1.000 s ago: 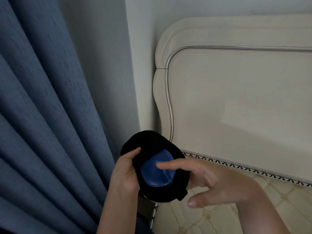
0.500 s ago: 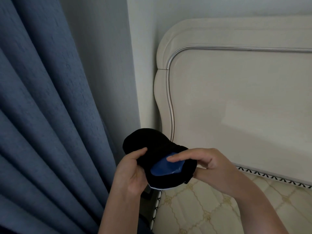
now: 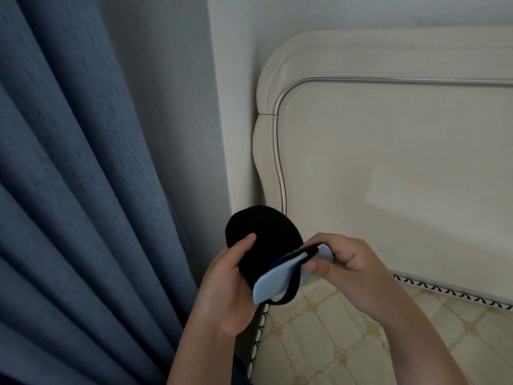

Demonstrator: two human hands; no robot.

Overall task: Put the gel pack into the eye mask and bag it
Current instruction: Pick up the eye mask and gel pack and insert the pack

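I hold a black eye mask (image 3: 263, 234) with a pale blue inner lining in front of the bed. My left hand (image 3: 224, 284) grips its left half, thumb on the black face. My right hand (image 3: 344, 262) pinches the right end of the mask between thumb and fingers. Only a thin dark blue sliver of the gel pack (image 3: 280, 261) shows in the slit between the black layer and the lining. A black strap loop hangs below the mask. No bag is in view.
A cream headboard (image 3: 388, 162) fills the right side, with a quilted cream mattress (image 3: 347, 343) below it. Blue curtains (image 3: 69, 190) hang on the left, next to a grey wall strip.
The gel pack, broadly exposed a second ago, has slid almost wholly inside the mask. My right hand moved from pressing it with a finger to pinching the mask's right end; the mask tilted.
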